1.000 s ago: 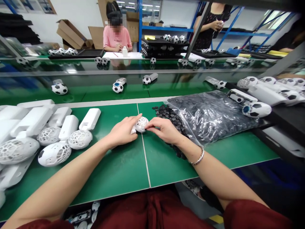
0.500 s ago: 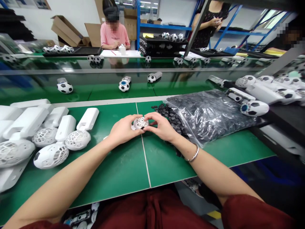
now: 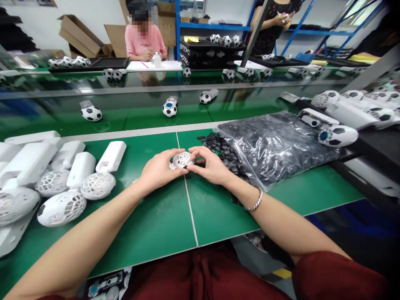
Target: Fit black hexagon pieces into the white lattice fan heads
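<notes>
Over the middle of the green bench, my left hand point(image 3: 160, 168) is closed around one side of a white football-patterned shell point(image 3: 183, 159) with an open lattice face. The fingertips of my right hand point(image 3: 210, 166) pinch its other side. A dark spot shows at the shell's lower edge, partly covered by the fingers. Just beyond my right hand lies a spread of small black pieces point(image 3: 229, 155), spilling from a clear plastic bag point(image 3: 275, 146) filled with dark pieces. To the left of my left hand are several white lattice-headed housings point(image 3: 98, 185) with blocky handles.
Past the bench, a green conveyor belt point(image 3: 140, 114) carries several football-patterned units point(image 3: 169, 109). More white units point(image 3: 339, 135) are piled at the right by a black tray. Across the line a person in pink point(image 3: 145, 41) works; another person point(image 3: 275, 25) stands at the back.
The football units on the belt have moved right. The shell has turned slightly in my fingers, showing more of its lattice. My view has shifted a little; both hands keep their hold.
</notes>
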A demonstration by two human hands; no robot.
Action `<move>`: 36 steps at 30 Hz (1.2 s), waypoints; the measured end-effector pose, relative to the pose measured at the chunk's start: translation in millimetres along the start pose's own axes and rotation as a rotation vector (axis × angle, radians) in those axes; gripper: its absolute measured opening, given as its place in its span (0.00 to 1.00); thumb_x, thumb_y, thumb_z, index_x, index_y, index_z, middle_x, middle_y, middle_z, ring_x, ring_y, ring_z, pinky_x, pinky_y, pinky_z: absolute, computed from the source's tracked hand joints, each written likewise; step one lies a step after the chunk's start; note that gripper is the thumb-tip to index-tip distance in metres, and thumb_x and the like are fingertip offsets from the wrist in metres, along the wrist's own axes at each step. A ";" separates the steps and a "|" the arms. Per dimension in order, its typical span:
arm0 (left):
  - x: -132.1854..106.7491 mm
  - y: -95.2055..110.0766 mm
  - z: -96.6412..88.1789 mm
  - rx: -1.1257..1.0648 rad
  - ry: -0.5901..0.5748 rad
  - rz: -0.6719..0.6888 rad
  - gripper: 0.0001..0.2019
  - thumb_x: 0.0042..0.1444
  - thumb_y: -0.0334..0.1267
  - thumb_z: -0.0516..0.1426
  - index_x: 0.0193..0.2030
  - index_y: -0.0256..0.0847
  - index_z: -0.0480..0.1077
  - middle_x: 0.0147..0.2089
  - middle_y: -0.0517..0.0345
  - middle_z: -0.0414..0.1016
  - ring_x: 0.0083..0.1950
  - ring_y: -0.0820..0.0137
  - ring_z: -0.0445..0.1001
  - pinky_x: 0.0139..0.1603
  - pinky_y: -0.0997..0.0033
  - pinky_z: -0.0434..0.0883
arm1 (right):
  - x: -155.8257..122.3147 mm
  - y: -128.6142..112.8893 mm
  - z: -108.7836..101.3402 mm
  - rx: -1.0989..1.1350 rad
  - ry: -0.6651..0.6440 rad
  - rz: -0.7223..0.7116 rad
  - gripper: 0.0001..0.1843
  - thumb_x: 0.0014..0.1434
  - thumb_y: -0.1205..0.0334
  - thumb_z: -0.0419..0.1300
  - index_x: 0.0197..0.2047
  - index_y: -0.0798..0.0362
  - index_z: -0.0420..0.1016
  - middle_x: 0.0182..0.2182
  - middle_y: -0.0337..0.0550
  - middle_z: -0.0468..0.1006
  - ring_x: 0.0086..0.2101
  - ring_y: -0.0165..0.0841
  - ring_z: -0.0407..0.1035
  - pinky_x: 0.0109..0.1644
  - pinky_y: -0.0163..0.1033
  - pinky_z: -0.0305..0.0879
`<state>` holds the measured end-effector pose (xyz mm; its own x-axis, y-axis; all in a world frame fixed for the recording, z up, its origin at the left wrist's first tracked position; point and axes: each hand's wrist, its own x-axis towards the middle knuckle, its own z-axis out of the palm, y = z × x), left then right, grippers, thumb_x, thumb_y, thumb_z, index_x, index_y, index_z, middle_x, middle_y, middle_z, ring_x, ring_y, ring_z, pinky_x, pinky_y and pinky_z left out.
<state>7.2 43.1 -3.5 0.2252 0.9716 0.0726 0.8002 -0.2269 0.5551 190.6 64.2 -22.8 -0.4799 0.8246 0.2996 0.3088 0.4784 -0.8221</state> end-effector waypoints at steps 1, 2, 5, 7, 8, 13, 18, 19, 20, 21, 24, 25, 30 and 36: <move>-0.2 0.7 0.5 0.015 0.006 0.011 0.27 0.46 0.49 0.59 0.54 0.49 0.64 0.52 0.61 0.71 0.50 0.61 0.70 0.46 0.66 0.69 | 0.9 0.5 1.2 0.027 -0.001 0.020 0.08 0.50 0.65 0.60 0.35 0.53 0.65 0.44 0.45 0.69 0.45 0.33 0.65 0.41 0.37 0.67; -0.7 1.7 0.9 0.034 0.014 0.019 0.27 0.47 0.49 0.59 0.54 0.48 0.64 0.52 0.60 0.71 0.50 0.61 0.70 0.46 0.66 0.68 | 2.0 0.9 1.5 0.049 -0.002 0.034 0.10 0.50 0.65 0.60 0.36 0.53 0.63 0.43 0.45 0.69 0.43 0.32 0.66 0.38 0.36 0.67; -3.3 4.7 1.2 0.092 0.021 0.041 0.26 0.49 0.48 0.58 0.55 0.48 0.63 0.53 0.59 0.70 0.52 0.61 0.69 0.48 0.66 0.67 | 6.1 2.2 -6.9 0.067 -0.035 0.044 0.12 0.49 0.63 0.61 0.36 0.54 0.63 0.40 0.43 0.71 0.40 0.31 0.68 0.37 0.35 0.67; -5.0 5.1 0.1 0.121 -0.006 0.056 0.27 0.49 0.48 0.57 0.57 0.49 0.60 0.56 0.60 0.67 0.53 0.61 0.68 0.49 0.66 0.67 | 7.2 3.1 -20.4 -0.012 -0.089 0.078 0.12 0.48 0.62 0.63 0.34 0.54 0.65 0.36 0.41 0.73 0.38 0.30 0.69 0.39 0.35 0.66; -5.4 4.5 -0.9 0.135 -0.027 0.063 0.29 0.48 0.47 0.57 0.58 0.49 0.58 0.57 0.60 0.66 0.53 0.61 0.68 0.49 0.66 0.66 | 6.9 3.6 -28.2 -0.095 -0.118 0.116 0.10 0.48 0.62 0.63 0.33 0.55 0.67 0.32 0.39 0.73 0.35 0.30 0.69 0.39 0.35 0.65; -2.8 -1.7 -7.2 0.268 -0.101 0.166 0.28 0.49 0.40 0.55 0.59 0.47 0.57 0.53 0.58 0.69 0.49 0.60 0.69 0.47 0.64 0.65 | 1.2 5.5 -51.4 -0.512 -0.248 0.297 0.07 0.45 0.63 0.65 0.30 0.53 0.74 0.27 0.38 0.74 0.28 0.29 0.67 0.33 0.34 0.61; -1.8 -3.0 -11.9 0.325 -0.109 0.204 0.29 0.49 0.32 0.51 0.60 0.50 0.57 0.54 0.58 0.69 0.51 0.59 0.65 0.46 0.61 0.62 | 1.4 6.2 -44.6 -0.568 -0.269 0.252 0.07 0.47 0.61 0.65 0.32 0.52 0.75 0.31 0.40 0.75 0.29 0.28 0.67 0.32 0.33 0.61; -2.4 -2.9 -12.7 0.325 -0.113 0.202 0.29 0.48 0.31 0.50 0.60 0.51 0.57 0.54 0.58 0.68 0.51 0.60 0.65 0.47 0.61 0.62 | 1.8 5.9 -42.9 -0.561 -0.248 0.235 0.10 0.46 0.60 0.66 0.33 0.52 0.75 0.32 0.40 0.75 0.29 0.28 0.67 0.32 0.33 0.61; -3.2 -3.0 -13.4 0.328 -0.116 0.199 0.30 0.48 0.29 0.49 0.59 0.51 0.58 0.54 0.58 0.68 0.51 0.60 0.64 0.47 0.61 0.61 | 2.0 5.4 -41.3 -0.542 -0.226 0.205 0.11 0.46 0.59 0.66 0.35 0.53 0.75 0.33 0.40 0.74 0.29 0.28 0.67 0.32 0.32 0.61; -4.0 -3.3 -14.1 0.330 -0.116 0.195 0.30 0.47 0.28 0.48 0.59 0.51 0.58 0.54 0.58 0.68 0.51 0.60 0.64 0.48 0.61 0.61 | 1.9 4.5 -39.6 -0.521 -0.212 0.162 0.12 0.47 0.59 0.66 0.36 0.53 0.75 0.33 0.40 0.74 0.30 0.28 0.67 0.33 0.33 0.62; -5.9 -5.2 -15.4 0.328 -0.109 0.191 0.29 0.47 0.28 0.47 0.59 0.50 0.59 0.52 0.57 0.69 0.49 0.61 0.64 0.48 0.60 0.60 | -0.2 -0.2 -33.0 -0.545 -0.280 0.017 0.09 0.51 0.63 0.63 0.38 0.52 0.75 0.34 0.42 0.74 0.34 0.30 0.68 0.38 0.34 0.62; -6.3 -6.1 -15.6 0.325 -0.106 0.191 0.29 0.47 0.28 0.47 0.58 0.50 0.60 0.51 0.57 0.69 0.49 0.61 0.64 0.48 0.60 0.60 | -1.5 -2.2 -30.0 -0.593 -0.317 -0.013 0.07 0.53 0.65 0.62 0.37 0.53 0.76 0.34 0.43 0.75 0.36 0.31 0.68 0.40 0.35 0.62; -8.4 -10.3 -15.7 0.311 -0.099 0.211 0.29 0.48 0.27 0.47 0.58 0.51 0.60 0.49 0.57 0.69 0.49 0.61 0.63 0.49 0.60 0.59 | -8.1 -8.9 -15.0 -0.869 -0.401 -0.071 0.09 0.57 0.71 0.54 0.36 0.57 0.76 0.33 0.49 0.74 0.36 0.37 0.68 0.38 0.39 0.62; -9.1 -15.3 -13.9 0.305 -0.056 0.270 0.31 0.48 0.23 0.45 0.59 0.52 0.60 0.47 0.57 0.70 0.51 0.60 0.60 0.51 0.56 0.57 | -5.8 -6.8 -16.2 -0.741 -0.290 -0.099 0.11 0.58 0.73 0.52 0.41 0.58 0.73 0.36 0.49 0.75 0.39 0.36 0.68 0.42 0.40 0.63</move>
<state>-14.8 38.6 -1.1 0.4726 0.8713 0.1321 0.8346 -0.4906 0.2506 204.5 61.1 -11.1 -0.6965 0.7053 0.1323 0.6698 0.7051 -0.2329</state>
